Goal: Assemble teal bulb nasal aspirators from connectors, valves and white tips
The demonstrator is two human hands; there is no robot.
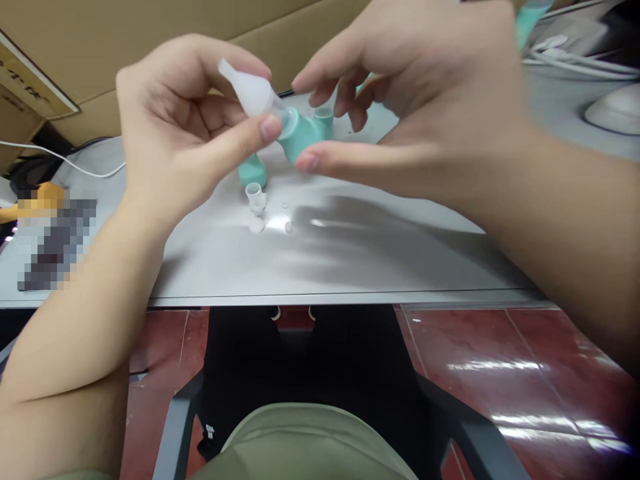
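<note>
Left hand (185,120): was closed on a translucent white tapered nozzle (253,92), with the thumb tip near its wide end and the narrow tip pointing far left.
Teal curved plastic body (303,138): sat at the nozzle's wide end, held up above the desk between the two hands; a short round tube stood on its right side.
Right hand (400,100): had its thumb at the near side of the body and its fingers spread apart on the far side; whether it gripped, one could not tell.
Grey smooth-topped desk (215,270): ran beneath both hands.
Second teal rounded plastic piece (253,171): showed on the desk, partly behind the left hand.
Small parts: a small clear-white cup (255,198) was just near of that piece, with a flat whitish disc (257,225) nearer still.
Far right: a white rounded mouse (616,110) lay near white cables (580,65).
Far side: brown cardboard (100,40) stood behind.
</note>
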